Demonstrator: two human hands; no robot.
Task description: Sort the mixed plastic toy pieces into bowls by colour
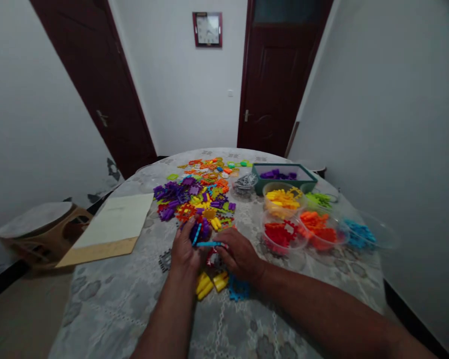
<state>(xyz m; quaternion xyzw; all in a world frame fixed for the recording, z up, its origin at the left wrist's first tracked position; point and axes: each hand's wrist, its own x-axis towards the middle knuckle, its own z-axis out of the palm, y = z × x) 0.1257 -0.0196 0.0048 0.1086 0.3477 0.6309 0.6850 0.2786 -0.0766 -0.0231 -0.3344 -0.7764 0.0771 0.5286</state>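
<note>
My left hand (182,252) is closed around a small build of purple and blue plastic pieces (199,232), held just above the table. My right hand (238,255) pinches a thin light-blue stick piece (209,244) that reaches toward that build. Under my hands lie yellow pieces (209,284), a blue piece (238,290) and a dark grey piece (165,260). A large heap of mixed coloured pieces (198,197) spreads just beyond my hands.
Clear bowls hold yellow (283,198), red (282,233), orange (318,229), green (320,199) and blue (359,234) pieces at right. A teal box (283,175) has purple pieces. A cardboard sheet (108,227) overhangs the round table's (108,299) left edge, above a stool (41,229).
</note>
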